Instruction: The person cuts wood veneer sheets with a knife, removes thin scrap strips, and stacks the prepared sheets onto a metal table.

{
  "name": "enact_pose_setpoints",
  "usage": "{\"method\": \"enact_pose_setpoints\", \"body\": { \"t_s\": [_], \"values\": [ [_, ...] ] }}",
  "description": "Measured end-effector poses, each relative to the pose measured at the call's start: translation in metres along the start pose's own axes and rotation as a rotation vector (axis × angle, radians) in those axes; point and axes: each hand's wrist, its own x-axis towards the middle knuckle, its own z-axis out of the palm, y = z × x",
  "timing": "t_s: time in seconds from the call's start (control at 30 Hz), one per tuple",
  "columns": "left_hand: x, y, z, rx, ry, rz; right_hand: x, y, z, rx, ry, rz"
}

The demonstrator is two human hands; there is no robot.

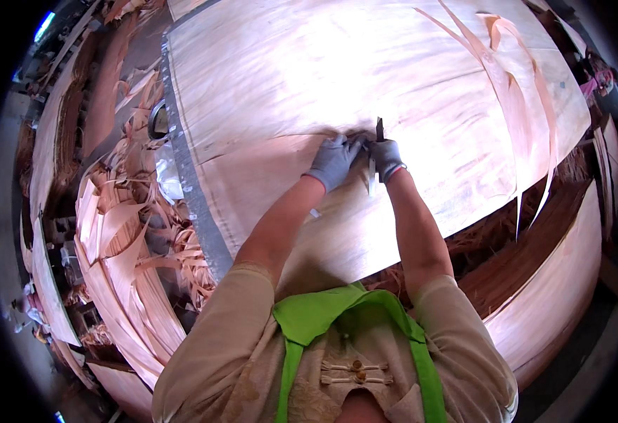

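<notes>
A large pale wood veneer sheet lies in front of me under bright light. Both my hands wear grey gloves and meet over its near middle, beside a seam running leftward. My right hand is closed around a narrow dark tool, whose end sticks up past the fingers; its exact kind cannot be made out. Below that hand hangs a thin whitish strip. My left hand rests close by with bent fingers pressed together; what lies between them is hidden.
Long curled veneer strips lie across the sheet's right side. A grey edge strip borders the left. Veneer scraps and a dark roll lie beyond it. A thick veneer stack stands at near right.
</notes>
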Motion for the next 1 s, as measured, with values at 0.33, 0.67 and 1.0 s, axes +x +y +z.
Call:
{"method": "enact_pose_setpoints", "body": {
  "t_s": [0.33, 0.67, 1.0],
  "values": [
    [-0.006, -0.006, 0.004, 0.034, 0.083, 0.052, -0.082, 0.028, -0.038, 0.127, -0.163, 0.052],
    [-0.040, -0.035, 0.002, -0.396, 0.261, -0.033, -0.162, 0.048, 0.076, 0.207, -0.102, 0.132],
    [-0.285, -0.230, 0.006, -0.105, 0.204, -0.574, -0.145, -0.055, 0.282, -0.008, -0.631, -0.004]
  ]
}}
